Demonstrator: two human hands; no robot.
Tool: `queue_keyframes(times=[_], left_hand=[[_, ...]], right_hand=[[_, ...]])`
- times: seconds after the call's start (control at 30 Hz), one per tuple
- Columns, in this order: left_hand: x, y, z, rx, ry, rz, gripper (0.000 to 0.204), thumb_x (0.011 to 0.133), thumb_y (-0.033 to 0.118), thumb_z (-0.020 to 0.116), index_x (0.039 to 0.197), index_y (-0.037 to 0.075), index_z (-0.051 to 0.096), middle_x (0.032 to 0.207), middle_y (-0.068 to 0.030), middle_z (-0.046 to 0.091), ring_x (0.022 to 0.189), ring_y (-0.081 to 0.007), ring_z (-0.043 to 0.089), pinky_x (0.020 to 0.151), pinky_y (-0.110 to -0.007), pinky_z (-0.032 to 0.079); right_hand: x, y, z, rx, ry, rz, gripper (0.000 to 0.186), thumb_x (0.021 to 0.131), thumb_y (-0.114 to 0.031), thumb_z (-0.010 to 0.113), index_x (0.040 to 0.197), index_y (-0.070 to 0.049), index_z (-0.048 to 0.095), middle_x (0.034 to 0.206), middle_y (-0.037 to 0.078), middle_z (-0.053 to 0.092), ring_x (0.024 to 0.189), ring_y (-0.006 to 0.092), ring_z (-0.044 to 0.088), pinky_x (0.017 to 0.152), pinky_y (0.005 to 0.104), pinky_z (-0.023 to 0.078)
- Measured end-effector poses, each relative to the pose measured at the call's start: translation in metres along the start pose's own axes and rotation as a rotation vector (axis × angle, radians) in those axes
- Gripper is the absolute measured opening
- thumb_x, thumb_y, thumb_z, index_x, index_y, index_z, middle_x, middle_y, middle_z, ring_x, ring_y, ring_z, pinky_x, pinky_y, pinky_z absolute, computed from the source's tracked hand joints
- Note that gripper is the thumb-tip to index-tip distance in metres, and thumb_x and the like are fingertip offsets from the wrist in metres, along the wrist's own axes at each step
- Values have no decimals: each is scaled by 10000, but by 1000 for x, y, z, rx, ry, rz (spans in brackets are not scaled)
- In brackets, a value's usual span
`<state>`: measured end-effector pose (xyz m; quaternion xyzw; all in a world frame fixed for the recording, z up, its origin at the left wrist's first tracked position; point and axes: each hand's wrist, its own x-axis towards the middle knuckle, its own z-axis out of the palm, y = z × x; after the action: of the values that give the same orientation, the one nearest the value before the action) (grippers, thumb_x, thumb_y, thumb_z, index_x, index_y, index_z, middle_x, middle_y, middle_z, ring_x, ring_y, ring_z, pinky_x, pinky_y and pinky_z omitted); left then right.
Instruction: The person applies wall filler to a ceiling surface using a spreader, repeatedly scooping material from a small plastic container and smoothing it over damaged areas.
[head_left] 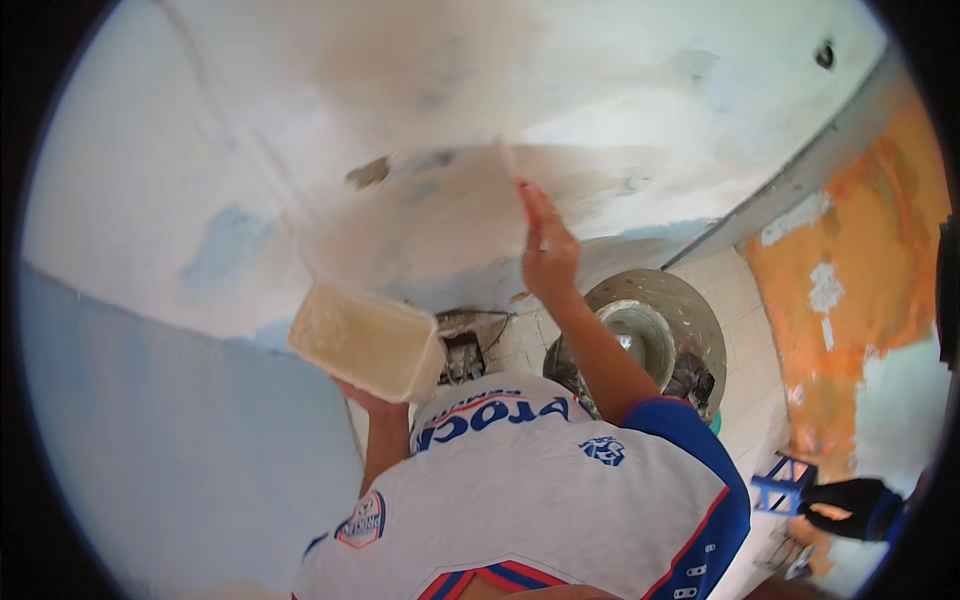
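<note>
A rectangular off-white plastic tub [365, 345] rests on my left hand [368, 396], which grips it from below; most of those fingers are behind it. Cream-coloured smears coat its inside. My right hand [549, 255] is raised in front of the wall [440, 215], fingers closed around a thin, pale flat blade [508, 158]. The blade appears nearly edge-on, its tip at or very near the wall; I cannot tell if it touches. Around it the surface is patchy white, beige and blue, with a brown gouge [369, 172] to the left.
Below my right forearm a bucket [655, 335] stands on a round, splattered grey base [700, 310], beside black plastic [688, 378]. A dark box-like thing [462, 355] lies at the wall's foot. To the right are an orange patched wall [850, 270] and a blue stool [783, 483].
</note>
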<state>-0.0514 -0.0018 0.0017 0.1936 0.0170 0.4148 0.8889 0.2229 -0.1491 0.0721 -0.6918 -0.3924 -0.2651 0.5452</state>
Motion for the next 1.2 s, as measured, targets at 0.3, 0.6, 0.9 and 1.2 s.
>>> queue_keyframes(times=[0.3,0.6,0.9,1.2], left_hand=[[21,79,-1,117,-172,15,815,998,671,548,1592,126,423,1565,-131,506,1454,-356,477,1200,-565,423],[-32,182,-55,-15,-134,107,887,956,724,579,1592,124,424,1559,-149,501,1455,-361,468,1205,-566,414],[-75,263,-66,-66,-155,68,960,915,777,610,1593,123,425,1552,-167,496,1455,-366,459,1210,-567,405],[-96,296,-72,-341,-232,52,953,946,846,457,1589,143,440,1589,-171,479,1420,-366,498,1157,-567,456]], right_hand=[[26,-175,-57,689,125,193,264,1028,-19,625,1277,67,605,1213,225,702,1084,288,701,1021,444,561],[-44,-318,35,589,-571,35,221,918,76,732,1102,-21,657,930,163,763,829,222,754,716,316,593],[-102,-398,82,300,-760,11,186,923,-4,717,1100,-42,679,871,149,742,766,359,728,673,411,571],[-121,-433,118,308,-873,-96,464,823,110,634,1263,-31,593,1068,197,724,935,419,704,763,503,549]])
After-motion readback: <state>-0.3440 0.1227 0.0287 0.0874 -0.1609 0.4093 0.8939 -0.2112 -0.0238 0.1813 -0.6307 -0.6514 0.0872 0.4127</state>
